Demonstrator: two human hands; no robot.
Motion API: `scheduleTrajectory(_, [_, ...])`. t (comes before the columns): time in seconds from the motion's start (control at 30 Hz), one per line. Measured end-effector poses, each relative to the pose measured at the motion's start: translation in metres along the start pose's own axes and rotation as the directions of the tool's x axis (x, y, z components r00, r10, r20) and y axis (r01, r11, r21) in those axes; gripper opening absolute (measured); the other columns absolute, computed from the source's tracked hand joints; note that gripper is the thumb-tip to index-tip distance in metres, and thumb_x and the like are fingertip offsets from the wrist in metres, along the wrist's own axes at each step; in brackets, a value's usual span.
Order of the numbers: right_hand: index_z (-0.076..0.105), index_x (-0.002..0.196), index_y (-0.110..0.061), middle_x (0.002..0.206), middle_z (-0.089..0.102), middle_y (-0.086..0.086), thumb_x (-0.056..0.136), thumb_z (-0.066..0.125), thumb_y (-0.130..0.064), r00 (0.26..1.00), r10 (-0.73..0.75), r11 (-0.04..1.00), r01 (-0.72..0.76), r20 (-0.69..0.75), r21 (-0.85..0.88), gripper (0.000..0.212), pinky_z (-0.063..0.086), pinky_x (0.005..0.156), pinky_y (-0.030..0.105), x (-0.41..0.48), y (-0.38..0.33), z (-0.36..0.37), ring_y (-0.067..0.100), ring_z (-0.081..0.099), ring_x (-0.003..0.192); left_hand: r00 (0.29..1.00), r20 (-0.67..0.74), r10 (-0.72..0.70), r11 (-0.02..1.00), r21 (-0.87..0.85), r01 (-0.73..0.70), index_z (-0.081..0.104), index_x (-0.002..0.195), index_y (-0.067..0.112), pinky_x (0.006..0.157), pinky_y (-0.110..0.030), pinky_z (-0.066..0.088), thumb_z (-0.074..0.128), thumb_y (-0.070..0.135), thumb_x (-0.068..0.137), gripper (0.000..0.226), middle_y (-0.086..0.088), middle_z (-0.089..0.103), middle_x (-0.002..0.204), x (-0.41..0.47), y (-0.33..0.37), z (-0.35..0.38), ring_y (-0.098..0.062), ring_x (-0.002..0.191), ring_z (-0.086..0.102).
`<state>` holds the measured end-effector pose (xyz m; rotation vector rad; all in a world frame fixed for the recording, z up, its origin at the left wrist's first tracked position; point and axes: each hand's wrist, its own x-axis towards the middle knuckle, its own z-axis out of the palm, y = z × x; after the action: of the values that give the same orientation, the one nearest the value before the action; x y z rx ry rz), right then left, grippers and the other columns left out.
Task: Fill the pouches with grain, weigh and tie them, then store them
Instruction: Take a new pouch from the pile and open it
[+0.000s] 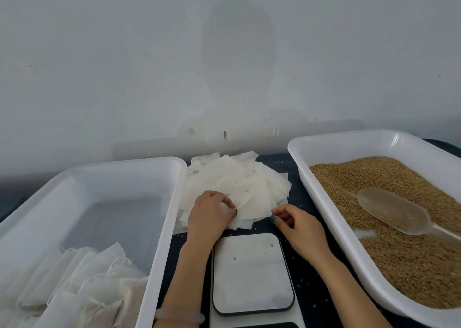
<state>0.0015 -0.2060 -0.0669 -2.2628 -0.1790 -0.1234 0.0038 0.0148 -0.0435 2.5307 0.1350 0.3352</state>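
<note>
A loose heap of flat empty white pouches [239, 180] lies at the back middle of the dark table. My left hand [209, 213] rests on its near edge and pinches the top pouch [252, 208] between thumb and fingers. My right hand [291, 220] pinches the same pouch at its right corner. In front of both hands sits a white scale [252, 272] with two stray grains on its plate. The right white tray [349, 230] holds brown grain [399, 240] and a clear plastic scoop [394, 209]. Several filled, tied pouches [74, 282] lie in the left white tray [159, 227].
A pale wall rises directly behind the table. The two trays flank the scale closely, leaving a narrow strip of dark table [306, 260] with scattered grains around it. The scoop's handle points toward the near right.
</note>
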Motion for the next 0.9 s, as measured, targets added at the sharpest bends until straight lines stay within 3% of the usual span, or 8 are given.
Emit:
scheduleTrajectory(0.17, [0.064,0.099,-0.037,0.085,0.067,-0.018,0.093,0.067,-0.03,1.0,0.011,0.999,-0.01,-0.017,0.05,0.011,0.043,0.062,0.013,0.001,0.001,0.0,-0.008,0.059,0.075,0.995,-0.061,-0.081,0.982,-0.176,0.069,0.055,0.081,0.035,0.072,-0.021,0.038,0.066,0.031,0.089,0.014,0.016,0.062,0.093,0.0,0.001,-0.007,-0.005,0.092,0.057])
scheduleTrajectory(0.3, [0.059,0.101,-0.025,0.09,0.064,-0.012,0.092,0.069,-0.019,0.989,-0.019,0.984,0.044,-0.146,0.175,0.015,0.044,0.064,0.01,0.001,-0.006,-0.003,-0.003,0.06,0.077,0.98,-0.126,-0.153,0.926,-0.366,0.098,0.055,0.085,0.031,0.059,-0.008,0.04,0.066,0.028,0.091,0.014,0.017,0.065,0.085,0.0,0.008,-0.018,0.003,0.08,0.06])
scheduleTrajectory(0.43, [0.064,0.092,-0.026,0.084,0.069,-0.011,0.091,0.07,-0.016,0.984,-0.068,0.943,0.117,-0.164,0.311,0.012,0.052,0.069,0.015,-0.002,-0.029,-0.009,0.001,0.065,0.08,0.983,-0.091,-0.158,0.8,-0.596,0.073,0.06,0.09,0.025,0.069,-0.021,0.054,0.072,0.02,0.089,0.013,0.009,0.075,0.08,-0.004,0.029,-0.034,-0.009,0.072,0.068])
scheduleTrajectory(0.6, [0.071,0.099,-0.02,0.09,0.076,-0.007,0.09,0.071,-0.017,0.984,-0.112,0.852,0.166,-0.136,0.497,0.009,0.061,0.073,0.029,-0.012,-0.059,-0.01,0.012,0.074,0.083,0.997,-0.074,-0.011,0.845,-0.533,-0.031,0.059,0.084,0.027,0.062,-0.015,0.053,0.079,0.023,0.083,0.02,0.017,0.073,0.072,-0.027,0.057,-0.041,0.0,0.068,0.068])
scheduleTrajectory(0.77, [0.069,0.101,-0.02,0.084,0.078,-0.003,0.084,0.072,-0.039,0.993,0.026,0.78,0.049,-0.111,0.623,0.025,0.062,0.067,0.029,-0.022,-0.066,-0.01,0.015,0.076,0.075,0.981,-0.189,0.05,0.888,-0.44,-0.13,0.054,0.076,0.029,0.062,-0.018,0.054,0.08,0.025,0.08,0.027,0.016,0.07,0.071,-0.049,0.076,-0.03,-0.002,0.069,0.068])
scheduleTrajectory(0.9, [0.07,0.092,-0.024,0.081,0.077,0.0,0.092,0.069,-0.021,0.993,0.059,0.781,0.018,-0.103,0.624,0.003,0.062,0.067,0.032,-0.026,-0.059,-0.009,0.018,0.075,0.071,0.985,-0.166,0.054,0.913,-0.392,-0.116,0.05,0.074,0.029,0.065,-0.031,0.056,0.08,0.022,0.077,0.032,0.013,0.068,0.07,-0.051,0.078,-0.025,-0.006,0.069,0.066])
